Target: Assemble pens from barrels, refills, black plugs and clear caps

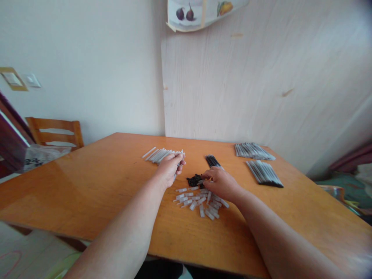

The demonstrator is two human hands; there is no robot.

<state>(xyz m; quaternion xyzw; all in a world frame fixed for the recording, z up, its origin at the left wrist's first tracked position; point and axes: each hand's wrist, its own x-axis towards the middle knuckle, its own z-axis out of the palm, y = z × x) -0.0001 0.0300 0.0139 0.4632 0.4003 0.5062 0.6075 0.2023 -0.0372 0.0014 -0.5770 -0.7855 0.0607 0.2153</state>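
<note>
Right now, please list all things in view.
table: one, brown, centre
black parts: many, black, centre
translucent pieces: many, whitish, before black parts
dark rods: several, black, behind black parts
white tubes: many, white, centre-left
tube bundles: two, grey-black, table right
chair: one, brown, left
fruit picture: one, multicoloured, top centre
wall plates: two, pale, far left
fabric: uncounted, dark red, both edges
left hand: one, bare, beside white tubes, gripping pale item
right hand: one, bare, at black parts

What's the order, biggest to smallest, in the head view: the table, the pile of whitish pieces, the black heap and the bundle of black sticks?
1. Table
2. Pile of whitish pieces
3. Black heap and bundle of black sticks: too alike to rank
</note>
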